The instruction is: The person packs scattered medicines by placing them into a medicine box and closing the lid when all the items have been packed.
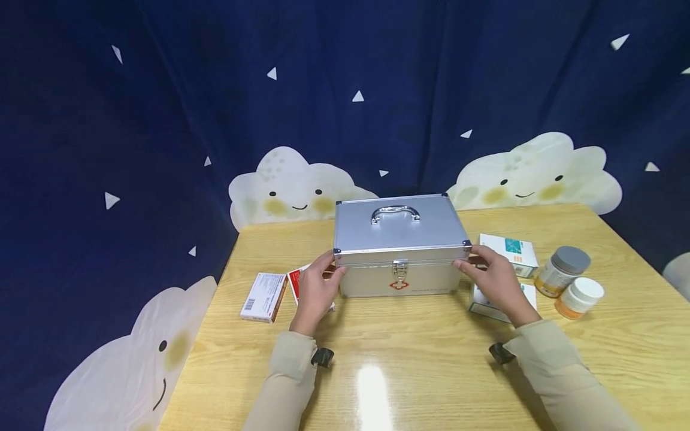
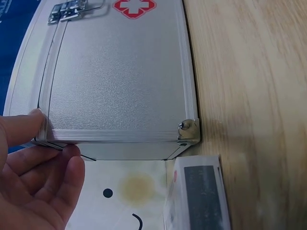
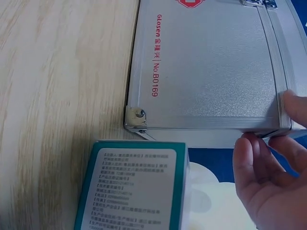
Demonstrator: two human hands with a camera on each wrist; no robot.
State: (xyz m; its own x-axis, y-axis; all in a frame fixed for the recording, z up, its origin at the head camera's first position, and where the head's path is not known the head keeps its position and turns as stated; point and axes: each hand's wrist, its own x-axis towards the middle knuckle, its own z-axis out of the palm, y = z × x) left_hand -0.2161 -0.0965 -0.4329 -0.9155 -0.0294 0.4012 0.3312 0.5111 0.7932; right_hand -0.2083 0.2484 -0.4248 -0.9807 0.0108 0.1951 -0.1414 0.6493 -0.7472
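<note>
A silver first-aid box stands on the table, its lid down and a chrome handle on top. On its front are a metal latch and a red cross emblem. My left hand grips the front left corner near the lid seam, thumb on the front and fingers at the side. At the opposite front corner, my right hand holds the box the same way, its thumb by the seam. Whether the latch is fastened I cannot tell.
Left of the box lie a white medicine box and a red-and-white box, partly behind my left hand. To the right are two white-and-green boxes, a grey-capped jar and a white-capped jar. A dark blue curtain hangs behind the table.
</note>
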